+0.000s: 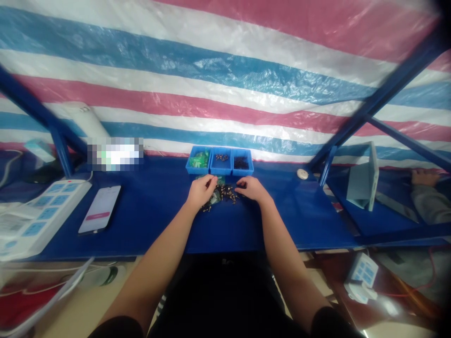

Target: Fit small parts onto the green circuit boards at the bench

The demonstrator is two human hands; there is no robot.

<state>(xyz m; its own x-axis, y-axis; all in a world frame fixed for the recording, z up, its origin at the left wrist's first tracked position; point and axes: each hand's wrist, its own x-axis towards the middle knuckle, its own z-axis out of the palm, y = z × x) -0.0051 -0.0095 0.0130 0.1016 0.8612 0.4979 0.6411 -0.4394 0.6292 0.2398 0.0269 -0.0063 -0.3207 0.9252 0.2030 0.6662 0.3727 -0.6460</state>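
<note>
A small pile of screw-like metal pieces, dark and brass-coloured, lies on the blue tabletop between my hands. At the pile's left edge is my left hand, with thumb and fingers pinched together; whatever is in the pinch is too small to make out. My right hand is just right of the pile, its fingers curled toward the thumb, and I cannot make out what they hold. Behind the pile stand a blue bin with green bags, a middle bin with a few small pieces and one with dark pieces.
On the left lie a phone with a lit screen and a large white power strip. A round whitish object sits near the right frame post. Farther right are a propped tablet and another person's hand.
</note>
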